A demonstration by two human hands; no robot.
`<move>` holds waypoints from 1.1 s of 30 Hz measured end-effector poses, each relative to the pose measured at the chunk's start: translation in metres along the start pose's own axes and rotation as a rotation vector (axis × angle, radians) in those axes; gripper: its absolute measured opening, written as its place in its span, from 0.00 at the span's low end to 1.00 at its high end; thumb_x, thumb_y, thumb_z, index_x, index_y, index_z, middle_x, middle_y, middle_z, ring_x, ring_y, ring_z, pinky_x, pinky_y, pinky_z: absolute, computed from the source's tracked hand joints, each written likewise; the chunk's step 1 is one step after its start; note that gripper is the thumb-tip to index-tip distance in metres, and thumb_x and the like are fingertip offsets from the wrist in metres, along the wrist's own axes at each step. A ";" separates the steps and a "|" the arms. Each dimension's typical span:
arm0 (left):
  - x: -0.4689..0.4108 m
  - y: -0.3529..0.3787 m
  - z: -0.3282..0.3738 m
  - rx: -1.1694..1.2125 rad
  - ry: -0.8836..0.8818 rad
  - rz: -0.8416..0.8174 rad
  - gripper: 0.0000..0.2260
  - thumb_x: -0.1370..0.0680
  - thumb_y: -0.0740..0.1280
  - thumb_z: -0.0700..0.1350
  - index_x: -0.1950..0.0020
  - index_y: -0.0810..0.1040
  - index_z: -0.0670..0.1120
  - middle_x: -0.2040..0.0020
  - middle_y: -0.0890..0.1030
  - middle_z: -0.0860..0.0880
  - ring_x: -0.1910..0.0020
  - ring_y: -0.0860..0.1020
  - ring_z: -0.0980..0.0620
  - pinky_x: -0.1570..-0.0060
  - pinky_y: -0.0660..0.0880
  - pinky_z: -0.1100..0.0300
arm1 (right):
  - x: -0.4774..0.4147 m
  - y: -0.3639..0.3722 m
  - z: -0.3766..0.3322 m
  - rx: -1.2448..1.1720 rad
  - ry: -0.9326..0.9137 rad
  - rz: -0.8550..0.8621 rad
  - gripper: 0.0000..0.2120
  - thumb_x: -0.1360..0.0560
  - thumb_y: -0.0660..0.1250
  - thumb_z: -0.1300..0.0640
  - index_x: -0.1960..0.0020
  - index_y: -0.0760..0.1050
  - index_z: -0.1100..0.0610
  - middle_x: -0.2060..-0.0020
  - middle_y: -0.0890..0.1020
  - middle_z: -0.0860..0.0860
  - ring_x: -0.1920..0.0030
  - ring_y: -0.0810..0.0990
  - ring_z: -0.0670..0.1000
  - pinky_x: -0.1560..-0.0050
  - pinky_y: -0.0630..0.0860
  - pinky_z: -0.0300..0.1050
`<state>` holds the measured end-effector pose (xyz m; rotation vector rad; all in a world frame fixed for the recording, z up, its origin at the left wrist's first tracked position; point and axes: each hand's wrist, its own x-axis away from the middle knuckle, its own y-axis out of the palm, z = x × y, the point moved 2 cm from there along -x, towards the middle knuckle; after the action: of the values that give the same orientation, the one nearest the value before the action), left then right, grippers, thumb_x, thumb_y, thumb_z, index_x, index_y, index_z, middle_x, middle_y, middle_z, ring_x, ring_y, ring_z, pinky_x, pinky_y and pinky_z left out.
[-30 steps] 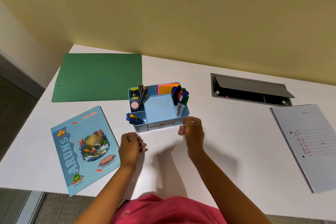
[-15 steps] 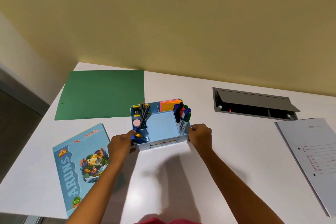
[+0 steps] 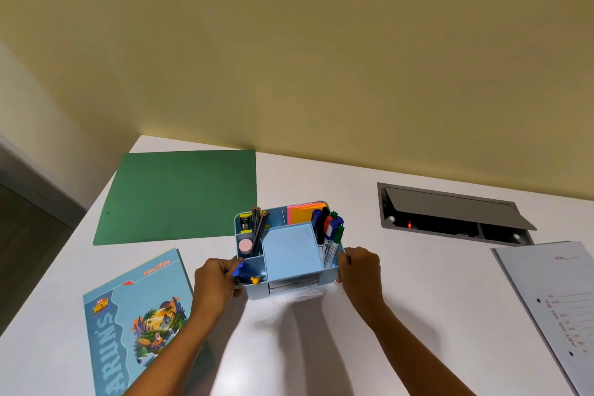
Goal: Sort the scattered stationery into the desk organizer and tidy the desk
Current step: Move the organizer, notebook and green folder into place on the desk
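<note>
A light blue desk organizer [image 3: 291, 286] sits mid-desk between both my hands. My left hand [image 3: 215, 280] grips its left side and my right hand [image 3: 360, 270] grips its right side. Inside stand pencils [image 3: 258, 228], several markers [image 3: 331, 235], orange and pink sticky notes [image 3: 305, 212], a pink eraser [image 3: 246, 245], a blue note pad [image 3: 291, 251] and small blue pens at the front left corner.
A green folder [image 3: 180, 196] lies at the back left. A blue notebook [image 3: 138, 321] lies front left, under my left forearm. A grey file [image 3: 553, 299] lies at the right edge. An open cable hatch [image 3: 450, 215] is sunk in the desk behind it.
Both hands moved from in front of the organizer to its two sides and took hold of it. The camera tilted up, so the desk sits lower in view.
</note>
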<state>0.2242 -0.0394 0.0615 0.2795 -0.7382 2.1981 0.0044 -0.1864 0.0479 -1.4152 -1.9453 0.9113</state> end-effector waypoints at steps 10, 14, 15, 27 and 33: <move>0.002 0.027 0.020 0.022 0.029 -0.060 0.20 0.24 0.67 0.34 0.71 0.82 0.53 0.76 0.80 0.56 0.72 0.79 0.58 0.70 0.79 0.59 | 0.001 -0.030 0.019 0.042 0.062 0.049 0.12 0.23 0.64 0.64 0.64 0.79 0.65 0.70 0.80 0.55 0.73 0.78 0.53 0.71 0.76 0.40; 0.004 0.043 0.029 0.059 0.030 -0.113 0.15 0.25 0.67 0.33 0.70 0.84 0.44 0.72 0.82 0.47 0.70 0.79 0.54 0.68 0.80 0.49 | 0.005 -0.045 0.031 0.044 0.133 0.060 0.12 0.23 0.63 0.64 0.62 0.79 0.66 0.70 0.80 0.56 0.74 0.78 0.48 0.74 0.74 0.35; 0.003 0.046 0.034 0.061 0.039 -0.130 0.13 0.25 0.67 0.33 0.68 0.84 0.40 0.69 0.83 0.44 0.69 0.80 0.53 0.67 0.80 0.49 | 0.005 -0.050 0.033 0.038 0.135 0.074 0.12 0.23 0.63 0.64 0.62 0.79 0.66 0.70 0.79 0.56 0.75 0.78 0.47 0.74 0.74 0.35; -0.088 0.076 0.100 -0.193 0.153 -0.176 0.08 0.26 0.64 0.29 0.63 0.81 0.30 0.69 0.78 0.40 0.73 0.75 0.51 0.69 0.81 0.54 | -0.064 -0.055 0.028 -0.136 0.288 0.134 0.14 0.22 0.60 0.65 0.62 0.78 0.69 0.70 0.81 0.59 0.71 0.80 0.51 0.71 0.75 0.40; -0.141 0.063 0.115 -0.201 0.133 -0.116 0.11 0.25 0.62 0.27 0.61 0.82 0.34 0.58 0.82 0.37 0.61 0.82 0.42 0.62 0.82 0.52 | -0.113 -0.026 0.005 -0.172 0.278 0.106 0.13 0.23 0.61 0.61 0.62 0.78 0.65 0.67 0.81 0.59 0.64 0.80 0.59 0.59 0.79 0.52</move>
<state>0.2669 -0.2272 0.0693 0.0721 -0.8394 1.9945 0.0175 -0.3009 0.0598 -1.6599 -1.7861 0.5660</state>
